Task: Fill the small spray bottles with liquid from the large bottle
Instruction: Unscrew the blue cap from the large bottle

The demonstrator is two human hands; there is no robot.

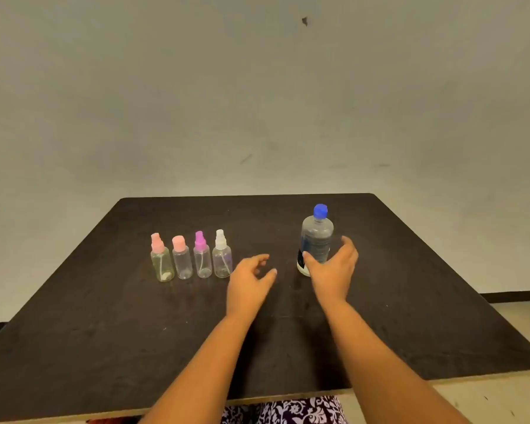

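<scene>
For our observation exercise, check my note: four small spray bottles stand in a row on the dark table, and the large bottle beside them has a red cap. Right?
Not quite. The head view shows the cap of the large bottle is blue, not red. The four small spray bottles do stand in a row on the dark table.

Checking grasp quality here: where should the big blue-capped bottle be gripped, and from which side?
Likely around the labelled middle of the large bottle, from the near side with the right hand. It stands upright, its round body is straight there, that hand is open just in front, and the blue cap is left free for unscrewing.
</scene>
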